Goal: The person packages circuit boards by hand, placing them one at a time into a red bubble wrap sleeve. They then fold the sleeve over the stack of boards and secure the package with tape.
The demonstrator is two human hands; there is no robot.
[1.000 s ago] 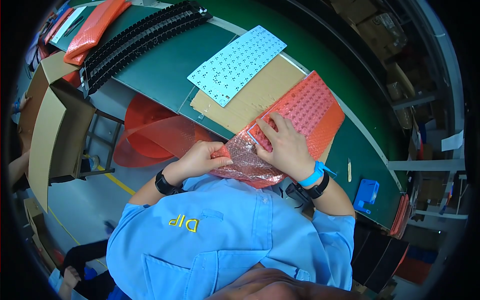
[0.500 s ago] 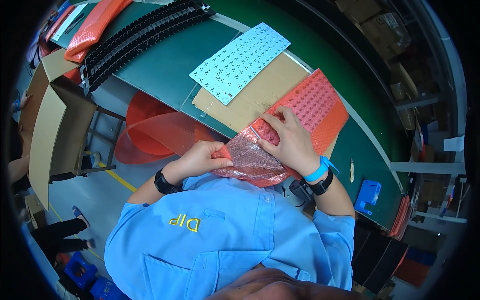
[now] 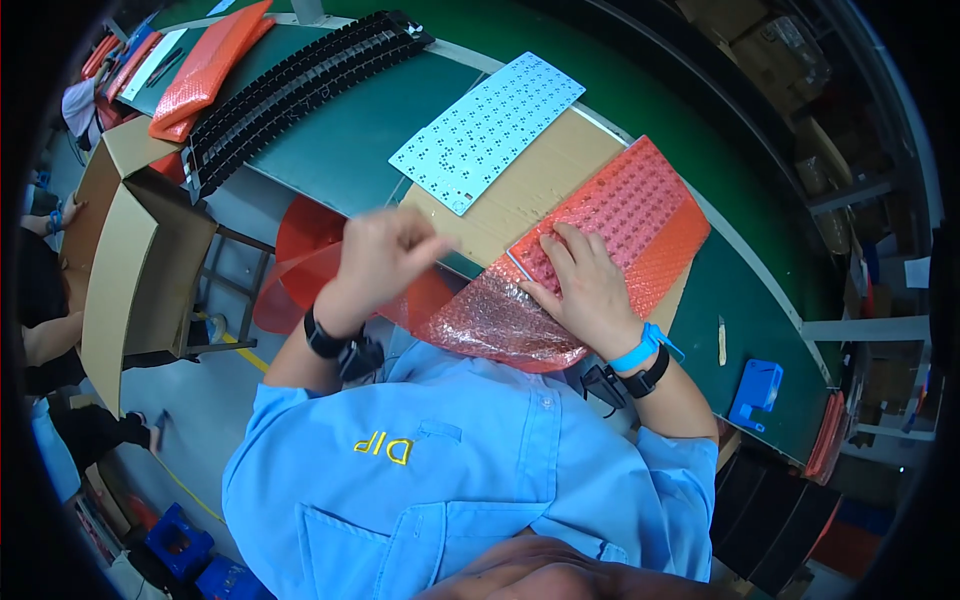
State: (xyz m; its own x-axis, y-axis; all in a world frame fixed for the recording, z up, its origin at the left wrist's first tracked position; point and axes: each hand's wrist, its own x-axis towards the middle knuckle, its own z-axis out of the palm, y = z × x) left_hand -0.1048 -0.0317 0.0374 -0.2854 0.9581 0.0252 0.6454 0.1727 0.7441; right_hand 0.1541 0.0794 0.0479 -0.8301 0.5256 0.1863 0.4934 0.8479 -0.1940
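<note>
A circuit board in red bubble wrap point(image 3: 630, 205) lies slanted on a cardboard sheet point(image 3: 480, 230). Rows of small marks show through the wrap. My right hand point(image 3: 590, 290) rests on its near end, thumb and fingers apart, pressing the wrap down. Toward my body, a loose flap of the bubble wrap point(image 3: 490, 325) hangs over the table edge. My left hand point(image 3: 385, 260) is raised to the left of this flap, away from it; motion blurs its fingers. Beyond the wrapped board, a bare pale-blue circuit board point(image 3: 490, 130) lies partly on the cardboard.
Black slotted racks point(image 3: 300, 90) and red bubble-wrap packs point(image 3: 205, 75) occupy the table's far left. A cutter knife point(image 3: 721, 340) and a blue block point(image 3: 756, 393) lie at right. An open carton point(image 3: 120, 280) stands left, near another person's arms. Red sheeting point(image 3: 300, 230) hangs below the edge.
My left hand has let go of the bubble-wrap flap and lifted up and left. My right hand stays on the wrapped board, its fingers laid flatter. The whole view has shifted slightly.
</note>
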